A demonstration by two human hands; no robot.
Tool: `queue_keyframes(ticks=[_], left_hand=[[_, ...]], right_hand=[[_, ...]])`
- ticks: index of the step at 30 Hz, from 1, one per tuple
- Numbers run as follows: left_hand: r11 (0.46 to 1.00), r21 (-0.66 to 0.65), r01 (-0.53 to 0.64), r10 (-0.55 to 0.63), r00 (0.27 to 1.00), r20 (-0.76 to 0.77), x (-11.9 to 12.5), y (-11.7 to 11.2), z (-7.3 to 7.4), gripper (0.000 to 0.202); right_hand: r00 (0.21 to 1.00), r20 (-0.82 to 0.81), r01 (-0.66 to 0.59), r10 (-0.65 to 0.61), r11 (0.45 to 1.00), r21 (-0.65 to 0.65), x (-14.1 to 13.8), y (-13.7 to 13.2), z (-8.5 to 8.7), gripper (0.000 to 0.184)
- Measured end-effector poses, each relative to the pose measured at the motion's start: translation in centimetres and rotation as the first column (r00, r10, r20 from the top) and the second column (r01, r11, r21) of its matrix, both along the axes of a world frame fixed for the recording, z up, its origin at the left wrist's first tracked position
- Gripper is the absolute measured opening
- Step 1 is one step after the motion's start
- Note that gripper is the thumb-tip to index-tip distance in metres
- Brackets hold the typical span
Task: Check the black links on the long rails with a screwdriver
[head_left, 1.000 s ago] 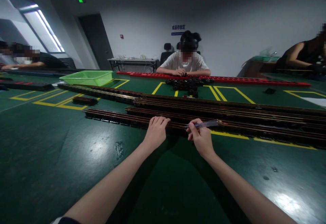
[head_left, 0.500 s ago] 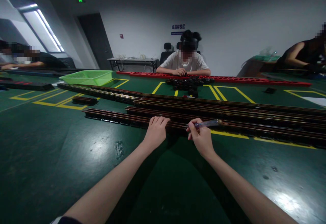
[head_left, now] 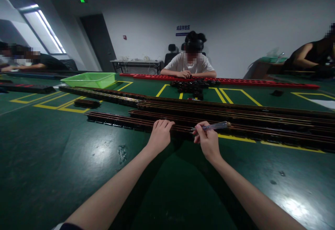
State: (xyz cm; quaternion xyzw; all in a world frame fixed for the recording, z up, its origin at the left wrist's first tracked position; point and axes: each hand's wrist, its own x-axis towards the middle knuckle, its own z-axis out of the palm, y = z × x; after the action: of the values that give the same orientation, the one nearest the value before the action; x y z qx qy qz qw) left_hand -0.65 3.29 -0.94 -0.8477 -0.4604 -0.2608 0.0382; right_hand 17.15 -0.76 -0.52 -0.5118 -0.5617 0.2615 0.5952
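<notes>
Several long dark rails (head_left: 235,118) lie side by side across the green table (head_left: 65,160). My left hand (head_left: 160,135) rests on the nearest rail (head_left: 117,121), its fingers curled over the top edge and pressing it down. My right hand (head_left: 206,139) is closed around a clear-handled screwdriver (head_left: 215,126), held almost level, with the tip at the same rail just right of my left hand.
A green plastic basket (head_left: 90,79) stands at the back left. A long red strip (head_left: 222,81) and a heap of small black parts (head_left: 195,85) lie before a seated person in white (head_left: 188,64). Other people sit at the far left (head_left: 28,60) and far right (head_left: 311,57). A short dark rail piece (head_left: 87,103) lies at left.
My right hand has shifted very slightly with the screwdriver; my left hand stays on the rail.
</notes>
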Motion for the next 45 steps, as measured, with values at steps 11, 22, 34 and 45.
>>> queue_keyframes(ticks=[11, 22, 34, 45], left_hand=[[1.0, 0.026, -0.01, 0.01, 1.0, -0.01, 0.01, 0.14, -0.23, 0.042], [1.0, 0.023, -0.007, 0.008, 1.0, -0.003, 0.04, 0.01, -0.1, 0.038], [0.997, 0.068, -0.038, 0.038, 0.999, 0.006, -0.08, 0.14, -0.36, 0.033], [0.988, 0.131, -0.081, 0.082, 0.997, -0.001, -0.03, 0.15, -0.39, 0.029]], right_hand=[[0.991, -0.068, 0.12, -0.118, 0.992, 0.026, 0.11, -0.16, 0.32, 0.031], [0.979, -0.1, 0.183, -0.18, 0.983, 0.022, 0.34, -0.2, 0.17, 0.025], [0.935, 0.03, 0.347, -0.354, 0.928, 0.133, 0.79, -0.3, 0.1, 0.025], [0.868, 0.383, 0.139, -0.315, 0.896, 0.423, 0.21, 0.09, -0.16, 0.017]])
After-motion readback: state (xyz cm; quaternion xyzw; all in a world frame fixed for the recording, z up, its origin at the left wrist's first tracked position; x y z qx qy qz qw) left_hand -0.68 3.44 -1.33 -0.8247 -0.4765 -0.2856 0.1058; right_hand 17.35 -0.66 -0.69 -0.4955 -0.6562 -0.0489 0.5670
